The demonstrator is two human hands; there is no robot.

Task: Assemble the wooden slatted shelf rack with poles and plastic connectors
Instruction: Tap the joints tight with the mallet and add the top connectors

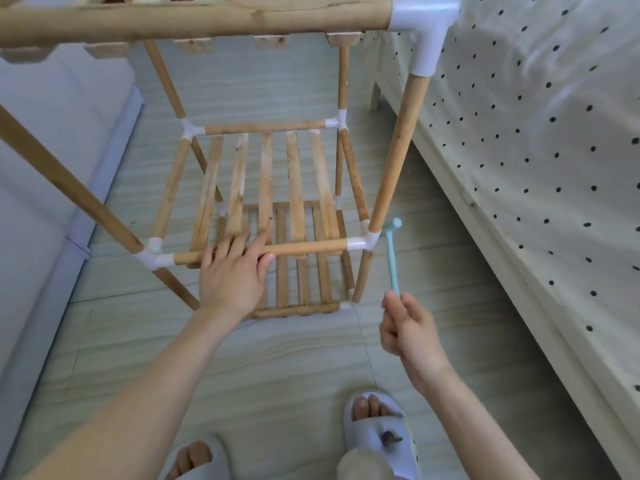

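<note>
Two hands work at the wooden rack point(277, 174), which stands on the floor beside a dotted bedsheet point(540, 140). No writing is legible anywhere. Left hand point(232, 271) wraps the front pole point(304, 249) of the middle shelf; right hand point(410, 329) pinches a small blue hammer point(393, 252) — its head just beside the white corner connector point(363, 239).

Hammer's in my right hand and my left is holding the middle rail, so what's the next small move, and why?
Probably tap the connector at the rail's right end. The hammer head already hovers right beside it, held by the right hand, and the left hand steadies the rail, so a light knock would likely seat the joint.
</note>
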